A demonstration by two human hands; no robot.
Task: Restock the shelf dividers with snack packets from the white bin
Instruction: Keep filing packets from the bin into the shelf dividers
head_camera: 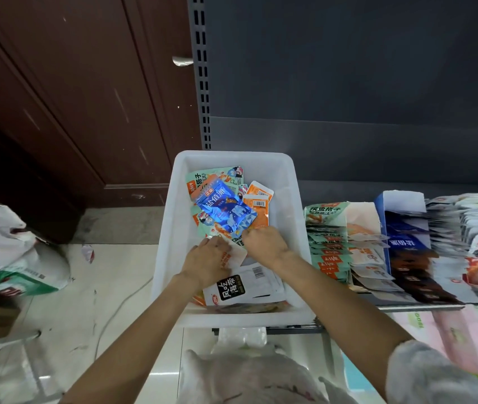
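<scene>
Both hands are down inside the white bin [179,217], among loose snack packets. Left hand [207,262] lies palm down with fingers fairly straight, resting on a white-and-orange packet [233,256]. Right hand [264,243] is just beside it, fingers curled, pinching the lower edge of an orange packet [258,212]; exact grip is hard to see. Just ahead of both hands a shiny blue packet [224,212] lies on top of green packets [217,174]. Behind the left hand, toward the wrists, a white packet [240,288] with a black label lies flat. To the right of the right hand, the shelf [424,306] holds upright rows of packets between dividers: green row [326,243] nearest the bin, then pale orange, then a blue divider [385,228], blurred beyond.
</scene>
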